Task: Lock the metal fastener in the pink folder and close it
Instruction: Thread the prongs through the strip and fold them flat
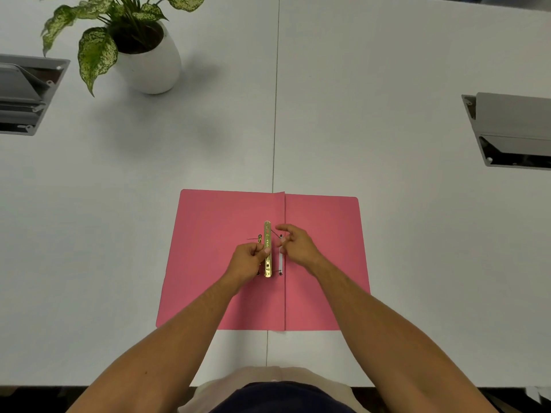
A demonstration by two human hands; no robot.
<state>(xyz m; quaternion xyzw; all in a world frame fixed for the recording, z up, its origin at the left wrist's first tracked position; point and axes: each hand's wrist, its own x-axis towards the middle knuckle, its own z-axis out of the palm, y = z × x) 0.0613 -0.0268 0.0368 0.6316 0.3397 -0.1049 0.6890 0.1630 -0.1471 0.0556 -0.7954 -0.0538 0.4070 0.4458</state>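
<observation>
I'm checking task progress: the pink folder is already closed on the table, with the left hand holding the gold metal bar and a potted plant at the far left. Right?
Not quite. The head view shows the pink folder lying open, both halves flat on the table. The left hand does hold the gold metal bar, and the potted plant is at the far left.

Both forearms are bare, with no sleeves, watch or rings visible. The person wears a light beige top and dark navy trousers.
</observation>
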